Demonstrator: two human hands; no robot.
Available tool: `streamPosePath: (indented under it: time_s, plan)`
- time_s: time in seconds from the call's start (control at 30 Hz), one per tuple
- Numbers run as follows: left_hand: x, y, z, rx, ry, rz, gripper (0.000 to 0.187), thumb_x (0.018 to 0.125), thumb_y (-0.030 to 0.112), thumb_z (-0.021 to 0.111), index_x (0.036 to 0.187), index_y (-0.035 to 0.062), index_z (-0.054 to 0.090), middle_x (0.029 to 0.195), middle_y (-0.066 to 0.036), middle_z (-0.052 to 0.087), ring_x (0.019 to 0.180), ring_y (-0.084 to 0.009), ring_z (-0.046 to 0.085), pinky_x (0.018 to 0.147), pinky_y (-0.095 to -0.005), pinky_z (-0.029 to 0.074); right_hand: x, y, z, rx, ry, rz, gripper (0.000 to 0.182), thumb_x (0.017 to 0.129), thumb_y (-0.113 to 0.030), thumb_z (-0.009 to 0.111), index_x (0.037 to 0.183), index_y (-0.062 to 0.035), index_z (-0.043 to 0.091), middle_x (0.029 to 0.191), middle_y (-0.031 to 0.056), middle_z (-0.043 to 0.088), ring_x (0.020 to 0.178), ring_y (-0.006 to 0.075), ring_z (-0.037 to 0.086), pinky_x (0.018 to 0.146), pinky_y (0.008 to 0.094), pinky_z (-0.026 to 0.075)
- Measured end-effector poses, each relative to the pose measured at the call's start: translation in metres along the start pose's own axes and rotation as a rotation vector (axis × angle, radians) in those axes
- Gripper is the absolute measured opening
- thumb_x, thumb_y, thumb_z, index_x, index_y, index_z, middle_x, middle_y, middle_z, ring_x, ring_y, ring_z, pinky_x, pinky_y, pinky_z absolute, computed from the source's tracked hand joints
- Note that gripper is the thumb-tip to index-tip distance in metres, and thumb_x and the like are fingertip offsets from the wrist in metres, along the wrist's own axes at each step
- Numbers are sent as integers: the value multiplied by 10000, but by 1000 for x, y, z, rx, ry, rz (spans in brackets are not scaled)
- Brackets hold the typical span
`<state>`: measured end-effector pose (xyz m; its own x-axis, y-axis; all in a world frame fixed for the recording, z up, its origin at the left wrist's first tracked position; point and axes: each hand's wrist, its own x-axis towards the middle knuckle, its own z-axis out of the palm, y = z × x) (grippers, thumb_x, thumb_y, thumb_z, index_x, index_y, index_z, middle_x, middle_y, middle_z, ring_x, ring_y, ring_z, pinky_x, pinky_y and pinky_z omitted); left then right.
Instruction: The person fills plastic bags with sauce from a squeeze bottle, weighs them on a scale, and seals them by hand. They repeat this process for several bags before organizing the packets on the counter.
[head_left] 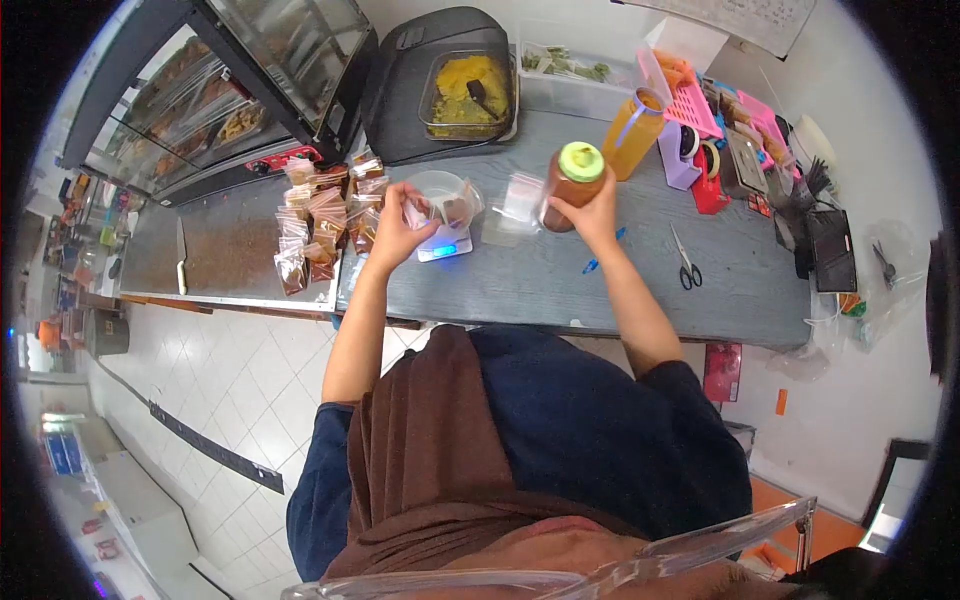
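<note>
A squeeze bottle (573,185) of reddish-brown sauce with a lime-green lid stands nearly upright in my right hand (590,212), fingers wrapped round its side. My left hand (398,228) is curled at the left side of a clear plastic container (450,190), thumb and fingers apart around its edge. The container rests on a small white scale (446,250) with a glowing blue display. Small clear plastic bags (522,200) lie in a stack between the container and the bottle. Left of my left hand are several rows of filled sauce sachets (325,215).
Behind the bottle stands a yellow-orange bottle (634,135). Scissors (686,258) and a blue pen (604,252) lie at right, near a red tape dispenser (711,185). A glass dish (470,95) of yellow food sits behind; a knife (181,258) lies far left beside a display warmer (230,95).
</note>
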<state>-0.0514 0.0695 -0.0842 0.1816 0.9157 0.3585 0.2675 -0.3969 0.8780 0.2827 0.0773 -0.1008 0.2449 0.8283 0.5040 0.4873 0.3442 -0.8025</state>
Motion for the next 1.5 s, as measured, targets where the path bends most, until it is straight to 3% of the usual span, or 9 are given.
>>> streamPosePath:
  time_s: [0.13, 0.23, 0.3, 0.5, 0.6, 0.9, 1.0, 1.3, 1.5]
  plan:
    - [-30, -16, -8, 453, -9, -91, 559, 651, 111, 776, 1087, 38, 434, 998, -144, 567, 907, -276, 577, 813, -358, 464, -21, -29, 10, -390, 319, -569, 742, 670, -326, 814, 1233, -7, 452, 1200, 177, 467, 1099, 311, 477, 943, 423, 377]
    - [-43, 11, -10, 593, 23, 26, 460, 648, 118, 726, 1031, 31, 487, 994, -164, 559, 969, -355, 543, 839, -415, 443, -31, -68, 58, -306, -216, -399, 477, 771, -311, 715, 1127, -30, 568, 1129, 176, 513, 1041, 342, 476, 913, 436, 387]
    - [-44, 30, -8, 623, 57, 76, 398, 656, 102, 689, 1009, 33, 520, 977, -151, 558, 966, -356, 535, 843, -414, 441, -39, -44, 106, -402, -346, -132, 365, 799, -307, 669, 1054, -49, 623, 1045, 173, 563, 1000, 349, 513, 856, 442, 421]
    - [-36, 39, 2, 548, 122, 54, 423, 704, 110, 705, 1094, 42, 558, 1055, -138, 580, 1000, -342, 541, 872, -413, 437, -22, -44, 130, 84, -498, -150, 133, 759, -152, 664, 822, -36, 652, 806, 143, 615, 810, 344, 580, 766, 404, 462]
    - [-29, 32, 10, 345, 162, -26, 396, 753, 170, 734, 1104, 33, 614, 1029, -131, 635, 965, -292, 599, 851, -367, 459, -11, -88, 101, 199, -645, -233, 124, 773, -121, 663, 857, -31, 651, 850, 139, 621, 812, 307, 597, 755, 364, 467]
    - [-34, 79, 8, -34, 41, -189, 164, 851, 152, 682, 912, 1, 693, 853, -78, 688, 801, -116, 616, 727, -260, 472, -33, -108, 80, 716, -826, 200, 229, 854, -136, 680, 1023, 13, 642, 952, 45, 673, 863, 117, 615, 760, 257, 493]
    - [-38, 81, 14, -115, 252, -186, 153, 859, 144, 676, 910, 0, 691, 812, -60, 681, 771, -106, 613, 712, -248, 471, -35, -112, 77, 785, -746, 232, 215, 892, -138, 635, 1040, 18, 644, 935, 49, 673, 828, 105, 619, 750, 242, 494]
    - [-45, 103, 3, 15, 224, -25, 101, 866, 82, 639, 832, -13, 637, 744, -63, 653, 679, -108, 606, 646, -243, 464, -33, -128, 65, 631, -776, 291, 212, 940, -141, 554, 1010, 24, 667, 955, 59, 672, 876, 111, 605, 795, 258, 478]
    - [-50, 111, -10, 269, 188, 130, 48, 809, 45, 655, 833, 5, 646, 712, -113, 623, 656, -239, 586, 603, -319, 458, -35, -156, 76, 554, -743, -36, 141, 891, -96, 611, 925, 23, 678, 865, 65, 662, 818, 120, 623, 745, 248, 493]
